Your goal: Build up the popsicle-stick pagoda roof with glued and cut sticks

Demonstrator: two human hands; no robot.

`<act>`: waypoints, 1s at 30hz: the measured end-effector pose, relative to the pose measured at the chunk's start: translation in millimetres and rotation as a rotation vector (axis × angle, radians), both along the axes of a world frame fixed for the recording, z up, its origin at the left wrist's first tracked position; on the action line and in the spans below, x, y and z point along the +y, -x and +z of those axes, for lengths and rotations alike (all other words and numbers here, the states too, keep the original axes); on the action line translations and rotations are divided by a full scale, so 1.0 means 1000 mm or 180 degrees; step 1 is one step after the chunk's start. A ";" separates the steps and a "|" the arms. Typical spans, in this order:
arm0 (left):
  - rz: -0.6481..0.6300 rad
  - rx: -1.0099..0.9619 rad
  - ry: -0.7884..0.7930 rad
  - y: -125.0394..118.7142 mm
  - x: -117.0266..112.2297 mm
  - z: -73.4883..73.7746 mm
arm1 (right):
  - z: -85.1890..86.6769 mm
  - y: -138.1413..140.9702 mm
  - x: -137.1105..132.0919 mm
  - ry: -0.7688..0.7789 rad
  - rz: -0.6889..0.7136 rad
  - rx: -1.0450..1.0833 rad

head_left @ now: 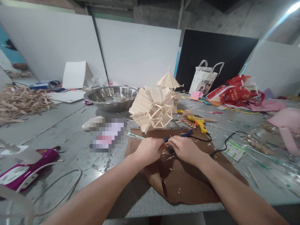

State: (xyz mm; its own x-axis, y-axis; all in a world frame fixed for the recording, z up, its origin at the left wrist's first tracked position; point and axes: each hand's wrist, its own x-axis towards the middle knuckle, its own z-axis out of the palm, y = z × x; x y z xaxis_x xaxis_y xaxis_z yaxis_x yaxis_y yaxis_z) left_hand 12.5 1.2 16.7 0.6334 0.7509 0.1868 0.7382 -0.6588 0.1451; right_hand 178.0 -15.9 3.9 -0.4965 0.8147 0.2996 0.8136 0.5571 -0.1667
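My left hand [148, 151] and my right hand [185, 149] meet over a brown paper sheet [187, 184], both with fingers curled. My right hand grips blue-handled cutters [185, 134] whose handles stick out behind it. My left hand pinches something small at the tool's tip; I cannot make it out. Just beyond the hands stands a round model built of thin wooden sticks [154, 107]. Wood chips lie scattered on the paper.
A steel bowl [112, 97] sits behind the model, with a small stick roof [168, 80] to its right. A yellow glue gun [198, 122] and black cord lie at right. Loose sticks [21, 101] pile up far left. A magenta device [25, 170] lies near left.
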 end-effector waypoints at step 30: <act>0.0419 -0.2594 0.2418 -0.015 -0.001 -0.012 | -0.006 0.002 0.009 0.0421 -0.0033 0.2495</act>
State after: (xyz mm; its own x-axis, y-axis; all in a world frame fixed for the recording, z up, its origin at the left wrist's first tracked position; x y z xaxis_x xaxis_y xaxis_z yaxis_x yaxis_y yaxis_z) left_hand 27.2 -0.1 5.0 0.4382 0.8985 -0.0257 0.2969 -0.1177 0.9476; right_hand 176.5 -6.5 -2.2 -0.1731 0.8714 0.4591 0.4370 0.4857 -0.7571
